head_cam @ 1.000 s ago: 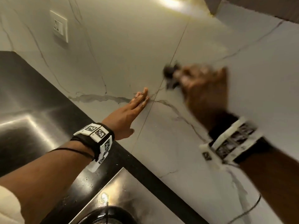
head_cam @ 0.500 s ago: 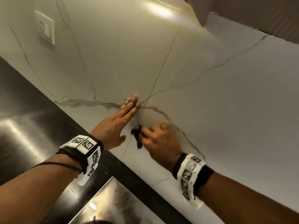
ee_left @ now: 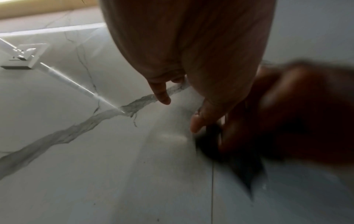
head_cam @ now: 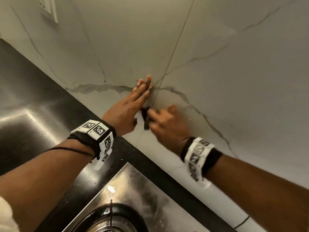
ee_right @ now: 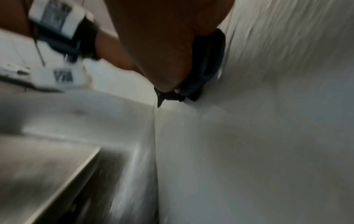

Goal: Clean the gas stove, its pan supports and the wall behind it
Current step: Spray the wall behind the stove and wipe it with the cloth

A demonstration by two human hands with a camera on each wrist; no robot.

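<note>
While the left hand lies flat on the wall with fingers straight and together, the right hand has its fingers curled around a small dark scrubber and holds it against the tile. Scrubber sits just right of the left palm, close to the left thumb, on or next to the vertical grout line that runs past the left fingertips. Left wrist view: left thumb tip almost touching the scrubber; right hand blurred. Right wrist view: scrubber wedged between the right hand and the wall, frame heavily blurred. Grey marble vein runs left from the left fingertips. Below both wrists: black countertop strip, then the steel gas stove, burner ring at the frame's bottom edge. Wall socket well up-left of the grip.
</note>
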